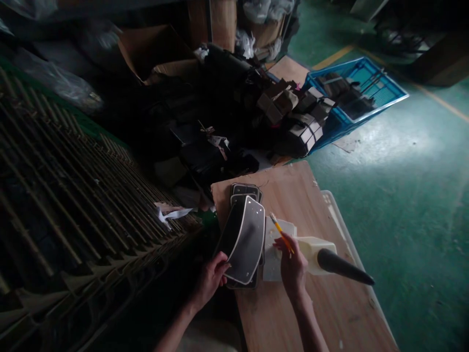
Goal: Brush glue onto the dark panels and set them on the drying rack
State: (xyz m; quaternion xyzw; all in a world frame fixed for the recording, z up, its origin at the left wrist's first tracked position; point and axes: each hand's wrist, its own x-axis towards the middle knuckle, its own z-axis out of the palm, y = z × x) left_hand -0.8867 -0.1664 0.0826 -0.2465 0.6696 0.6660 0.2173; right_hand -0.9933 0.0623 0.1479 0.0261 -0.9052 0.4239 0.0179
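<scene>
fingers of our left hand (pixel 214 276) pinch the lower edge of the curved dark panel (pixel 246 239), which is tilted over the stack (pixel 245 191) on the counter (pixel 293 195). we judge so thin a hold could let it slip. right hand (pixel 293 264) fingers pinch the orange brush (pixel 281 232), which could smear the panel.

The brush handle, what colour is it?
Orange. The brush handle, held in the right hand, shows best in the head view.

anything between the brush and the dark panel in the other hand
Nothing visible. The brush in the right hand sits just beside the curved panel held by the left hand; the bottle lies on the brush's far side.
</scene>
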